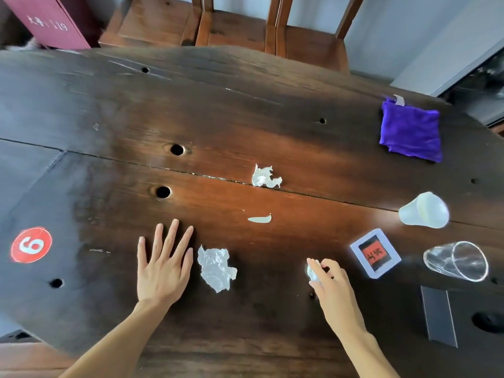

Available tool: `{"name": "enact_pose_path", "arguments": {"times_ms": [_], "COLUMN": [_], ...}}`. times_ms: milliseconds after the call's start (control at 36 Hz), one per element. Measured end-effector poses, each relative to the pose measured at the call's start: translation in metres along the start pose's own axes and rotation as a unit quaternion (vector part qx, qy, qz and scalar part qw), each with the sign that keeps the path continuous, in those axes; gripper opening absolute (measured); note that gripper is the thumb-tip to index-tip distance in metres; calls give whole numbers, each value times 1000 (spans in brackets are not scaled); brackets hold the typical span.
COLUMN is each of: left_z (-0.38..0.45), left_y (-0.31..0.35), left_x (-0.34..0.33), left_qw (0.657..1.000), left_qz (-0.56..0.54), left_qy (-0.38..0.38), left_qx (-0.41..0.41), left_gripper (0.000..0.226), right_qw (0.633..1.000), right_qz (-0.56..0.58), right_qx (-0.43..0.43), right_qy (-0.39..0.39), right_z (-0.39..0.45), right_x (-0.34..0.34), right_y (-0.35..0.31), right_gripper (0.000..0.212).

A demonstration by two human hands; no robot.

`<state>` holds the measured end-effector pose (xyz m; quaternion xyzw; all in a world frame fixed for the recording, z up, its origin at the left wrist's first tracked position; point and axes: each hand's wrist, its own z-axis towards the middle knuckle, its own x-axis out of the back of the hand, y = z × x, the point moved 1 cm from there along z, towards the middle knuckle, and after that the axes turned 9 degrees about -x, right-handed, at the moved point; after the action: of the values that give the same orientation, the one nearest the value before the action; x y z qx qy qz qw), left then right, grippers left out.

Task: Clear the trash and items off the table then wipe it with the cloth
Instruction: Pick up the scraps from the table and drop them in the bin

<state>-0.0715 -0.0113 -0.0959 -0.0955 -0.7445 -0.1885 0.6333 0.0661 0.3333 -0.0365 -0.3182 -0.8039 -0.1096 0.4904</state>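
Note:
My left hand (162, 264) lies flat and open on the dark wooden table (109, 110), fingers spread, just left of a crumpled clear wrapper (215, 268). My right hand (331, 290) pinches a small crumpled scrap (311, 272) between its fingertips. Another crumpled wrapper (264, 177) sits mid-table, with a thin pale sliver (259, 219) below it. A folded purple cloth (410, 129) rests at the far right.
Right of my right hand are a small box with a red label (375, 253), a clear glass on its side (456, 261), a white cup on its side (424, 210) and a dark flat card (439, 316). A red sticker marked 6 (30, 244) is at left. Wooden chairs (237, 23) stand behind.

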Motion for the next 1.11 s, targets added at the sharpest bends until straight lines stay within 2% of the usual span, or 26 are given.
{"name": "enact_pose_path", "arguments": {"times_ms": [167, 250, 389, 528, 667, 778, 889, 1000, 1111], "left_z": [1, 2, 2, 2, 2, 2, 2, 1, 1], "left_y": [-2, -2, -4, -4, -4, -5, -7, -7, -7], "left_x": [-5, -5, -5, -6, -7, -9, -12, -12, -12], "left_qw": [1000, 1000, 1000, 1000, 1000, 1000, 1000, 1000, 1000], "left_qz": [11, 12, 18, 15, 17, 11, 12, 3, 0], "left_qy": [11, 11, 13, 16, 11, 10, 7, 9, 8], "left_qx": [-2, -2, -5, -6, -8, -6, -8, -9, -9], "left_gripper": [57, 57, 57, 57, 56, 56, 56, 56, 56], "right_qw": [999, 991, 962, 952, 941, 938, 942, 951, 963], "right_qz": [33, 120, 260, 301, 338, 340, 312, 276, 227], "right_qx": [-22, -45, -56, -29, 32, 69, 115, 115, 128], "right_qy": [13, 33, 56, 45, 16, -3, 46, 77, 72], "right_z": [1, 1, 5, 11, 5, -1, -5, -7, -12], "right_x": [-5, -2, 5, 4, -5, -16, -26, -40, -55], "right_y": [2, -4, -32, -69, -115, -149, -170, -183, -186], "right_gripper": [42, 29, 24, 12, 16, 22, 18, 21, 30]}}
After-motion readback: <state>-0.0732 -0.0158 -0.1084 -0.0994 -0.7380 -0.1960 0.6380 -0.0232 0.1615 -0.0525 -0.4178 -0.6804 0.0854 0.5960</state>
